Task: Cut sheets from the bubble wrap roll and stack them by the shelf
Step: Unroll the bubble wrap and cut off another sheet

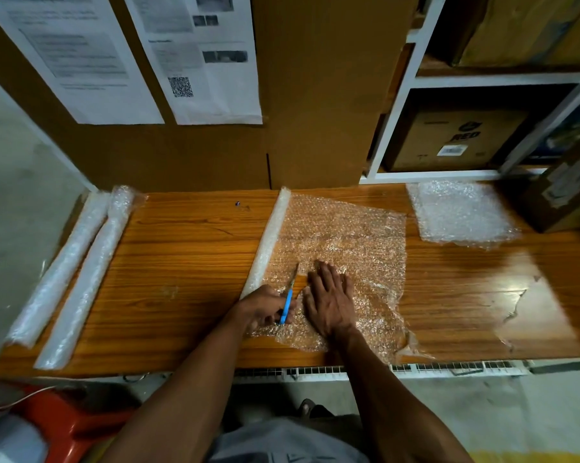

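The left hand (265,307) grips the blue cutter (288,304) beside the bubble wrap roll (265,245); the right hand (330,297) presses flat, fingers straight, on the unrolled sheet (348,235) (cut stack (462,212) lies by the shelf (398,105)).

Bench (188,262): glossy wood-grain top, film peeling at right edge. Bubble wrap roll (265,242): clear, dimpled plastic. Knife (287,304): blue plastic handle, metal blade. Wall panel (315,95): matt cardboard.

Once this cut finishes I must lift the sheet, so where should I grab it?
Pinch the unrolled sheet at its free right edge, coming from the right: that edge lies loose on the table, away from the roll and the cutter.
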`<state>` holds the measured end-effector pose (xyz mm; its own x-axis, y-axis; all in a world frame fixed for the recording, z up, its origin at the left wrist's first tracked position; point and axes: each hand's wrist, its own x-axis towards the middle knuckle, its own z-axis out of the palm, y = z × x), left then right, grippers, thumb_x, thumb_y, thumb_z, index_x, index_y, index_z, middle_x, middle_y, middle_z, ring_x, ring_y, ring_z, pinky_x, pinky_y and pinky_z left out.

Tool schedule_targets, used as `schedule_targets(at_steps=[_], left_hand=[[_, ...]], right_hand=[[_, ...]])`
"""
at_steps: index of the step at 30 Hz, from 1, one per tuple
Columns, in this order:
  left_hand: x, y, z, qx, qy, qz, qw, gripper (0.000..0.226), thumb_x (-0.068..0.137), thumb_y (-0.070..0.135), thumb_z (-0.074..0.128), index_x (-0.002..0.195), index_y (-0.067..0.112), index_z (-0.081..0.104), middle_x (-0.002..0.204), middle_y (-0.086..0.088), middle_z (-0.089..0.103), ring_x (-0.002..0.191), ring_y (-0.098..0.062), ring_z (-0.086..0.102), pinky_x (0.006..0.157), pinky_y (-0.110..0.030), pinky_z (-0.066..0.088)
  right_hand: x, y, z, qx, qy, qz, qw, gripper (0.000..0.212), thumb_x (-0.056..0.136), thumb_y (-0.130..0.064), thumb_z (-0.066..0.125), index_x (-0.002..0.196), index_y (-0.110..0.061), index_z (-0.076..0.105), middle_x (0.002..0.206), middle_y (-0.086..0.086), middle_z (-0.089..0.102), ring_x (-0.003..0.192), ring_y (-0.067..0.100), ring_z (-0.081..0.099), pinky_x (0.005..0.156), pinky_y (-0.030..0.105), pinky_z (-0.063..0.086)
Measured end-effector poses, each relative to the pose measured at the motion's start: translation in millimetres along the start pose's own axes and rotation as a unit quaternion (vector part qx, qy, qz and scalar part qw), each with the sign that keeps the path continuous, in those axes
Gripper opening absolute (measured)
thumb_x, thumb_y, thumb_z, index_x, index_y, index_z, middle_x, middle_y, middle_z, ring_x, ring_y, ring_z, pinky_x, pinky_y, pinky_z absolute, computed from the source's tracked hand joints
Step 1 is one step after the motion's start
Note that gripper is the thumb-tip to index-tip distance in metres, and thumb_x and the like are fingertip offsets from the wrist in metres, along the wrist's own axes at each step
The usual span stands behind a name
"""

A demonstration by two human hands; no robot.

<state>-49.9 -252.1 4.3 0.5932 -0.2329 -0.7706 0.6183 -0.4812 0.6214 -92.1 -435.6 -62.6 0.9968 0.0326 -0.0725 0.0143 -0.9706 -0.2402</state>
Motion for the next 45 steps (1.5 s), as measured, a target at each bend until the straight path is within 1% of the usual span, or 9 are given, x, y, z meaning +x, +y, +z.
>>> schedule_targets(at_steps=[6,9,15,18,23,26,30,34,45], left_hand=[[7,9,-4,-0.014,-0.070,-0.028,0.997,0.028,0.092,0.021,0.073,0.107,-0.002,0.072,0.100,-0.020,0.076,0.083,-0.025,0.071,0.074,-0.029,0.053],[7,16,-5,-0.009,-0.074,-0.041,0.996,0.019,0.101,0.022,0.062,0.104,0.006,0.072,0.098,-0.014,0.076,0.082,-0.021,0.072,0.049,-0.019,0.050],[10,23,-6,0.005,-0.063,-0.047,0.997,0.019,0.103,0.022,0.060,0.105,0.006,0.071,0.091,-0.015,0.073,0.052,-0.009,0.067,0.039,-0.015,0.042],[13,26,-4,-0.007,-0.062,-0.035,0.997,0.016,0.098,0.020,0.065,0.097,0.006,0.071,0.087,-0.016,0.074,0.059,-0.015,0.070,0.038,-0.017,0.042],[21,27,-1,-0.004,-0.037,-0.028,0.999,0.023,0.096,0.020,0.069,0.105,-0.001,0.070,0.088,-0.018,0.076,0.065,-0.020,0.075,0.039,-0.019,0.047],[25,26,-1,-0.006,-0.021,-0.016,1.000,0.027,0.094,0.018,0.072,0.108,-0.005,0.069,0.085,-0.017,0.077,0.076,-0.025,0.078,0.059,-0.026,0.055],[25,22,1,-0.004,0.023,0.007,1.000,0.033,0.094,0.008,0.073,0.115,-0.013,0.060,0.067,-0.012,0.073,0.046,-0.011,0.067,0.037,-0.019,0.042],[28,20,2,-0.009,0.029,0.009,1.000,0.014,0.090,0.011,0.076,0.091,-0.002,0.073,0.073,-0.014,0.074,0.050,-0.012,0.067,0.039,-0.018,0.036],[30,32,7,-0.010,-0.030,-0.037,0.999,0.016,0.101,0.017,0.062,0.094,0.006,0.070,0.081,-0.012,0.073,0.049,-0.008,0.064,0.036,-0.015,0.030]], right_hand=[[5,5,3,0.036,0.027,-0.016,0.999,0.053,0.111,-0.044,0.020,0.150,-0.021,0.047,0.172,0.002,0.024,0.160,0.023,0.015,0.131,0.050,0.006],[8,7,5,0.060,0.050,-0.017,0.997,0.044,0.111,-0.041,0.022,0.133,-0.024,0.055,0.167,0.003,0.033,0.158,0.023,0.021,0.130,0.052,0.012],[21,12,1,0.090,0.103,-0.017,0.990,0.047,0.112,-0.044,0.020,0.121,-0.021,0.060,0.159,0.006,0.044,0.152,0.025,0.032,0.126,0.053,0.021],[29,14,0,0.093,0.102,-0.004,0.990,0.042,0.111,-0.043,0.025,0.127,-0.017,0.054,0.159,0.009,0.042,0.150,0.027,0.035,0.125,0.055,0.024],[38,18,7,0.044,0.005,0.052,0.998,0.071,0.106,-0.056,0.017,0.165,-0.016,0.019,0.175,0.005,0.006,0.162,0.026,0.001,0.130,0.055,0.001],[37,19,11,0.015,-0.026,0.052,0.998,0.076,0.104,-0.057,0.006,0.168,-0.018,0.000,0.175,0.005,-0.008,0.161,0.025,-0.013,0.129,0.056,-0.004],[37,17,11,0.005,-0.036,0.058,0.998,0.075,0.104,-0.056,0.008,0.168,-0.018,-0.004,0.175,0.004,-0.012,0.160,0.024,-0.016,0.129,0.056,-0.006],[36,17,9,0.007,-0.031,0.058,0.998,0.076,0.103,-0.058,0.008,0.167,-0.021,-0.008,0.174,0.003,-0.015,0.160,0.024,-0.017,0.127,0.054,-0.011],[43,22,0,0.030,-0.010,0.068,0.997,0.065,0.107,-0.055,0.016,0.165,-0.026,0.021,0.176,0.003,-0.003,0.161,0.025,-0.009,0.129,0.057,-0.004]])
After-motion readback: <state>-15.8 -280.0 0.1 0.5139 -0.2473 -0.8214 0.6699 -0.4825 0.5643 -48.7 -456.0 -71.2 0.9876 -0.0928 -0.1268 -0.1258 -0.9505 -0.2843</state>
